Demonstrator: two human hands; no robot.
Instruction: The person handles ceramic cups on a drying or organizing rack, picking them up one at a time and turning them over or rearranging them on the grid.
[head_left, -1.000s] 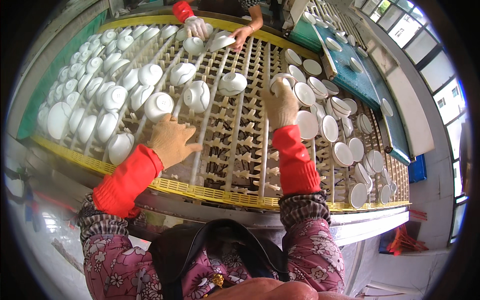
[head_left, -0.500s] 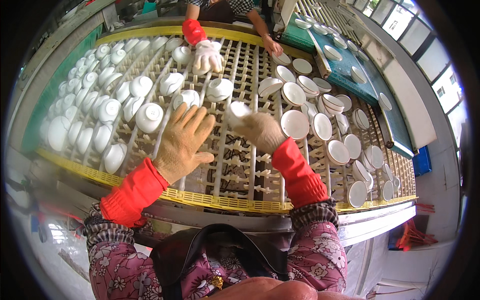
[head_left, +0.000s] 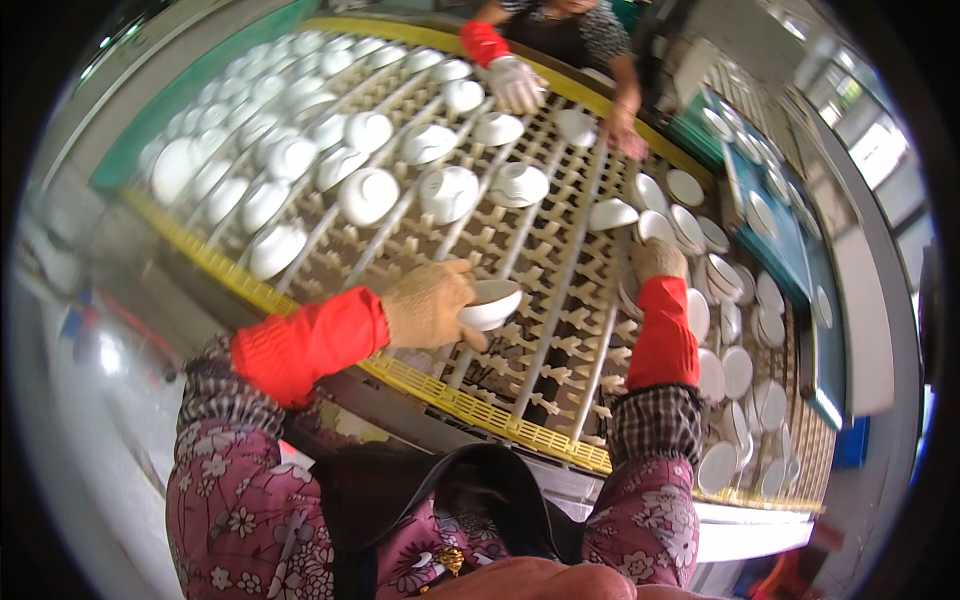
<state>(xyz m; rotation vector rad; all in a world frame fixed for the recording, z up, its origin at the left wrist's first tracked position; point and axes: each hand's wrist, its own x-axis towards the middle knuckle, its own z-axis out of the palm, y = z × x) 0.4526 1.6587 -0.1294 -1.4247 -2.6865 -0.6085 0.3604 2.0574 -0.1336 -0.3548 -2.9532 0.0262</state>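
My left hand (head_left: 432, 305), in a tan knit glove, is closed around the side of a white bowl (head_left: 492, 304) just over the near part of the pegged conveyor rack (head_left: 572, 345). My right hand (head_left: 658, 262), in a similar glove, reaches into the crowd of white bowls on the right. Its fingers are hidden, next to a bowl (head_left: 655, 226) leaning at their tips; I cannot make out a grip. Beyond my left hand, an upside-down bowl (head_left: 520, 185) sits on the rack beside another upturned bowl (head_left: 449, 194).
Upturned bowls (head_left: 292, 158) fill the rack's left side. Yellow edging (head_left: 480, 415) runs along its near side. Across it, another person's gloved hand (head_left: 517, 85) and bare hand (head_left: 626, 135) are over the rack. A teal belt (head_left: 775, 250) carries bowls at the right.
The view has swung. My left hand, open before, now grips a bowl. My right hand has moved right; the bowl it held now rests upside down on the rack.
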